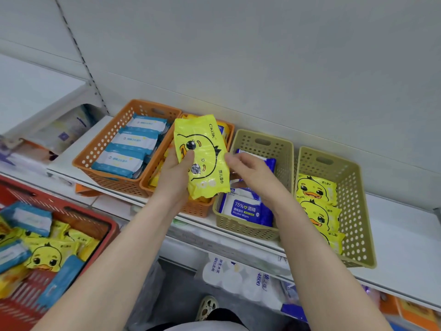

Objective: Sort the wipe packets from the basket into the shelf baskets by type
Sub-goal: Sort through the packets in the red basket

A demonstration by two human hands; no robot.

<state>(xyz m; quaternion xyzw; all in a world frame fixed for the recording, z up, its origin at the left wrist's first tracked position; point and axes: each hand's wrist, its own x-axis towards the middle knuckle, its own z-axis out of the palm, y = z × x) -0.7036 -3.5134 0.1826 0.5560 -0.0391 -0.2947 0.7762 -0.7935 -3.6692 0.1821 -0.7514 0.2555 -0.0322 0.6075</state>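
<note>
My left hand [175, 174] grips a yellow duck wipe packet [202, 154], thumb on its front, above the second orange basket [152, 185]. My right hand [250, 173] hovers beside the packet's right edge, fingers relaxed, fingertips near or touching it. On the shelf, the left orange basket [95, 149] holds blue-and-white packets [133, 144]. One beige basket [265, 144] holds blue alcohol wipes [243, 209], the other beige basket [353, 206] yellow duck packets [315, 189]. The red basket [95, 220] at lower left contains mixed yellow and blue packets.
The white shelf [405, 242] extends right of the baskets, backed by a grey panel. Below it sits a lower shelf with white rolls [229, 275] and orange boxes [415, 311]. Blurred packages [64, 132] lie on the shelf to the left.
</note>
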